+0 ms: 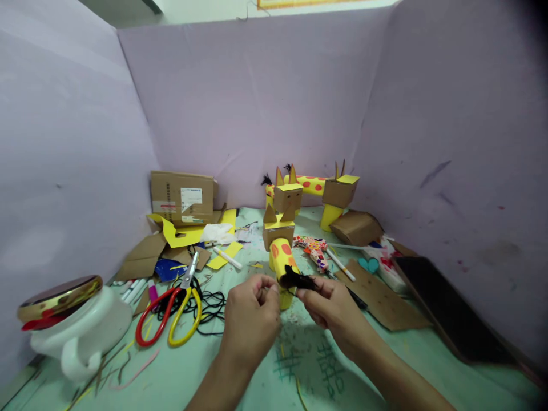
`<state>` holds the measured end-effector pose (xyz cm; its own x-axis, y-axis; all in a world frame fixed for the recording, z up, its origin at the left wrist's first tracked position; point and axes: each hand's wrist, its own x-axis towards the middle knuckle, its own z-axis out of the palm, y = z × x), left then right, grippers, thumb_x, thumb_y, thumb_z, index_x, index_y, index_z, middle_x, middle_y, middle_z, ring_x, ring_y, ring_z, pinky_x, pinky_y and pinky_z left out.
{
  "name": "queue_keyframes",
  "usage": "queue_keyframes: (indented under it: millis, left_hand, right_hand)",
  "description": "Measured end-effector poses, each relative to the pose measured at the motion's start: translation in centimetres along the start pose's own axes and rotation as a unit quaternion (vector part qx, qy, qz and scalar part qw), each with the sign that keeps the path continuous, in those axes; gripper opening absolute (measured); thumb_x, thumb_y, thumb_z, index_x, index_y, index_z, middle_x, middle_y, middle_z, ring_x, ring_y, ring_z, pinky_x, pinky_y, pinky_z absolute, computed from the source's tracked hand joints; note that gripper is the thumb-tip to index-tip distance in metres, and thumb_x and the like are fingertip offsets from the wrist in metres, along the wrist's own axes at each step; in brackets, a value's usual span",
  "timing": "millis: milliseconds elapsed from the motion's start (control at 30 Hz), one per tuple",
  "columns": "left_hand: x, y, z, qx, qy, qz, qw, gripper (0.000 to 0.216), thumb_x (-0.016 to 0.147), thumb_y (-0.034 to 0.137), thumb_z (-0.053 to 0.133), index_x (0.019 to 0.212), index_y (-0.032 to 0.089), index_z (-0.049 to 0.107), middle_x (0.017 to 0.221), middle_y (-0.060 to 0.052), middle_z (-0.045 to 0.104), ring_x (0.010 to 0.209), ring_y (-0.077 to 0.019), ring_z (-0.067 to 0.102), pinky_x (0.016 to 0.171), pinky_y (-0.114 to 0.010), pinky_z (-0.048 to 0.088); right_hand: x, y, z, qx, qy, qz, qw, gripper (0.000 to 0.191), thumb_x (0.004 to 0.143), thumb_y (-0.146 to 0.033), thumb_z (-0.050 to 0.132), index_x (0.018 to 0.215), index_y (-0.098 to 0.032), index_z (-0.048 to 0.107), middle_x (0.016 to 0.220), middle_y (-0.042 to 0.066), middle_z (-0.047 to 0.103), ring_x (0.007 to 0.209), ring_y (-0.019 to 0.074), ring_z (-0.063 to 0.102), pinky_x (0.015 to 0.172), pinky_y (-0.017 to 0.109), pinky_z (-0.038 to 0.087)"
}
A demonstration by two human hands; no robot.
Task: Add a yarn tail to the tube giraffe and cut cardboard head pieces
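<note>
My right hand (pixel 327 305) pinches a black yarn tassel (pixel 302 281) at the near end of a giraffe's yellow tube body with orange spots (pixel 283 260). Just left of the tassel, my left hand (pixel 252 308) is closed, thumb against curled fingers; whatever it grips is hidden. This nearest giraffe has a cardboard box head (pixel 277 234) facing away from me, with two pointed cardboard ears. Behind it stand another cardboard-headed giraffe (pixel 287 200) and a third giraffe (pixel 340 191) to the right, with black yarn tails showing at the back.
Red-and-yellow scissors (pixel 171 314) lie by a tangle of black yarn (pixel 212 302) on the left. A white mug (pixel 85 325) stands nearer me. Cardboard boxes (pixel 171 188), yellow paper scraps, markers, a patterned glue gun (pixel 314 250) and a dark phone (pixel 445 308) surround the work.
</note>
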<state>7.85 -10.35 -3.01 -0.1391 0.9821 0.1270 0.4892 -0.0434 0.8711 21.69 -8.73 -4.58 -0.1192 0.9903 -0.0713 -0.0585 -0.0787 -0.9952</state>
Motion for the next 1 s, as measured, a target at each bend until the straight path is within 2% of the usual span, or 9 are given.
queue_keyframes:
  millis: [100,333,433,533,600,667,767,867,1000]
  left_hand:
    - [-0.1,0.4,-0.1,-0.077,0.002,-0.031,0.997,0.018,0.068,0.032,0.052,0.07,0.017,0.061,0.043,0.006,0.041,0.04,-0.0095,0.034,0.04,-0.021,0.026]
    - [-0.3,1.1,0.3,-0.154,-0.049,-0.074,0.984,0.021,0.059,0.034,0.061,0.06,0.013,0.064,0.048,-0.001,0.055,0.045,-0.0109,0.043,0.042,-0.021,0.03]
    - [0.0,1.0,0.3,-0.166,-0.034,-0.1,0.98,0.015,0.053,0.027,0.061,0.057,0.014,0.063,0.049,0.0,0.058,0.045,-0.0105,0.045,0.043,-0.02,0.031]
    - [0.2,0.7,0.0,-0.159,-0.023,-0.107,0.981,0.013,0.051,0.023,0.055,0.057,0.014,0.063,0.042,0.005,0.05,0.039,-0.0065,0.034,0.039,-0.019,0.024]
    - [0.3,0.7,-0.2,-0.17,-0.021,-0.109,0.979,0.014,0.052,0.024,0.052,0.056,0.015,0.062,0.037,0.007,0.041,0.037,-0.0057,0.027,0.038,-0.019,0.019]
    - [0.2,0.7,-0.3,-0.188,-0.022,-0.105,0.976,0.014,0.056,0.028,0.052,0.053,0.016,0.058,0.034,0.008,0.034,0.037,-0.0058,0.023,0.038,-0.02,0.016]
    - [-0.1,0.7,-0.4,-0.183,-0.022,-0.077,0.98,0.026,0.063,0.038,0.056,0.049,0.016,0.053,0.035,0.008,0.031,0.038,-0.0059,0.022,0.039,-0.021,0.015]
    - [-0.1,0.5,0.0,-0.171,-0.021,-0.058,0.983,0.03,0.064,0.043,0.061,0.053,0.015,0.059,0.037,0.008,0.03,0.039,-0.0059,0.022,0.038,-0.021,0.014]
    - [0.1,0.2,0.9,-0.165,-0.021,-0.062,0.984,0.03,0.06,0.042,0.066,0.063,0.012,0.067,0.039,0.007,0.036,0.038,-0.0058,0.024,0.036,-0.021,0.014]
  right_hand:
    - [-0.1,0.1,0.0,-0.009,-0.019,-0.004,1.0,0.019,0.06,-0.031,0.061,0.056,-0.018,0.049,0.04,-0.01,0.033,0.038,0.0044,0.024,0.039,0.021,0.016]
    - [-0.2,0.4,-0.1,-0.035,-0.117,0.018,0.992,0.02,0.064,-0.03,0.062,0.056,-0.017,0.049,0.043,-0.008,0.037,0.039,0.0044,0.028,0.04,0.021,0.02]
    - [-0.3,0.2,-0.7,-0.09,-0.183,0.067,0.977,0.012,0.06,-0.024,0.065,0.06,-0.015,0.057,0.042,-0.008,0.042,0.039,0.0047,0.033,0.042,0.02,0.023]
    - [0.0,-0.1,-1.8,-0.13,-0.218,0.105,0.961,0.015,0.057,-0.021,0.069,0.07,-0.013,0.066,0.044,-0.007,0.047,0.041,0.0054,0.037,0.043,0.02,0.025]
    - [0.3,-0.3,-2.6,-0.113,-0.182,0.097,0.972,0.016,0.059,-0.023,0.069,0.071,-0.013,0.066,0.045,-0.006,0.048,0.04,0.0051,0.036,0.041,0.02,0.024]
    - [0.6,-0.5,-3.2,-0.074,-0.118,0.081,0.987,0.019,0.061,-0.028,0.068,0.073,-0.013,0.064,0.044,-0.006,0.049,0.038,0.0045,0.034,0.039,0.019,0.022]
    - [0.7,-0.7,-3.4,-0.009,-0.057,0.053,0.997,0.028,0.066,-0.039,0.065,0.076,-0.013,0.064,0.043,-0.007,0.046,0.036,0.0039,0.031,0.037,0.019,0.017]
    - [0.5,-0.7,-2.7,0.017,-0.042,0.019,0.999,0.034,0.071,-0.048,0.059,0.072,-0.013,0.063,0.041,-0.007,0.043,0.034,0.0039,0.03,0.036,0.019,0.017]
    - [0.0,-0.5,-1.0,0.003,-0.054,0.013,0.998,0.023,0.067,-0.036,0.066,0.066,-0.014,0.059,0.04,-0.009,0.043,0.035,0.0034,0.032,0.036,0.018,0.021]
